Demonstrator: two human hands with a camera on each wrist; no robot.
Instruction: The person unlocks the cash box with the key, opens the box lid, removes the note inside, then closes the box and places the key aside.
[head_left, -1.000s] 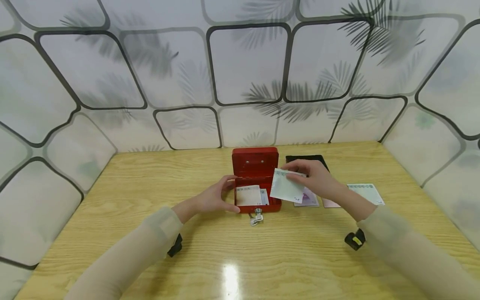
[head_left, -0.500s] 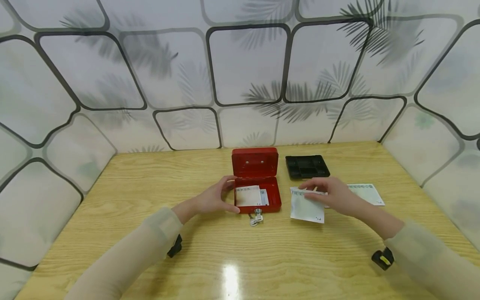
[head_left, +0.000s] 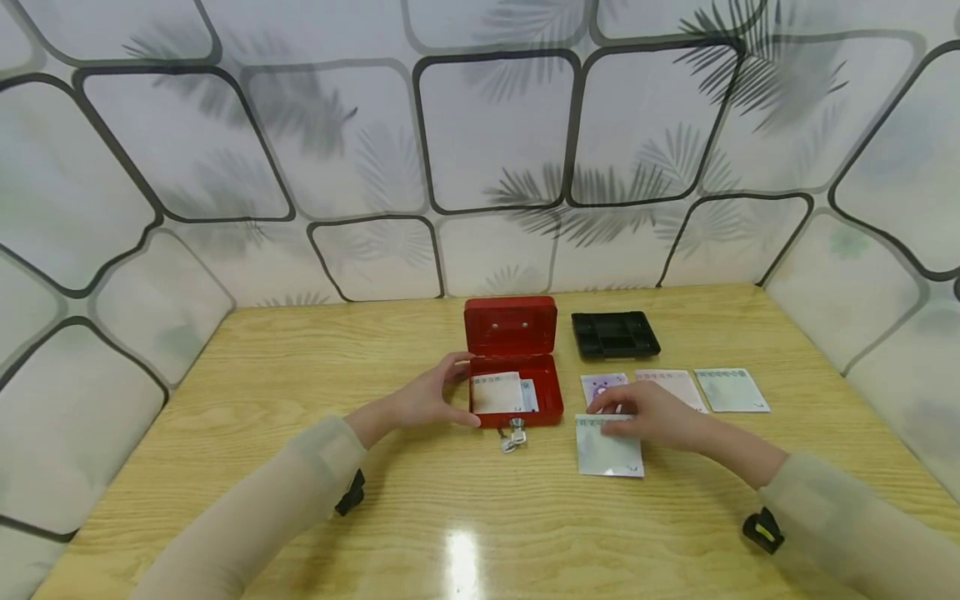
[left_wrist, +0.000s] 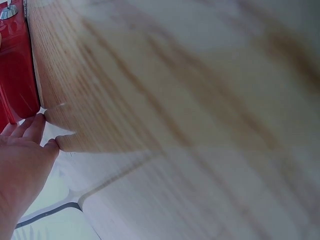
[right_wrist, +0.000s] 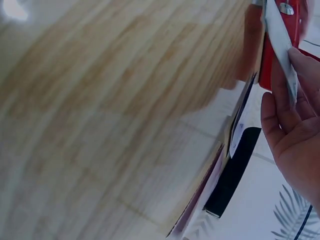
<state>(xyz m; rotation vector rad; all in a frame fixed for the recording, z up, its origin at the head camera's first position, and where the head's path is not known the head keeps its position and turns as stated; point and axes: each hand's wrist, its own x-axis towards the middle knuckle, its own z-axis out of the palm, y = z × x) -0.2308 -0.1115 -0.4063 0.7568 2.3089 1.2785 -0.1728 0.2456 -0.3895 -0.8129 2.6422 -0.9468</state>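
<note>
A red cash box (head_left: 510, 327) stands with its lid up, a cream banknote (head_left: 495, 392) and a bluish one lying inside. My left hand (head_left: 429, 396) holds the box's left side, thumb at the front corner and fingers at the back one; in the left wrist view its fingertips meet the red wall (left_wrist: 17, 82). Right of the box, my right hand (head_left: 654, 414) pinches a pale green banknote (head_left: 611, 454) by its far edge, close over the table. From the right wrist view, this note (right_wrist: 280, 42) shows nearly edge-on between thumb and fingers.
Behind the right hand lie a purple banknote (head_left: 598, 383), partly covered, a pink one (head_left: 678, 386) and another green one (head_left: 732, 390), in a row. A black compartment tray (head_left: 615, 335) sits farther back. Keys (head_left: 510, 442) hang at the box's front lock.
My right hand has carried the green banknote from beside the box, rightward and then toward me, uncovering the tray and the row of notes. The left hand stays on the box.
</note>
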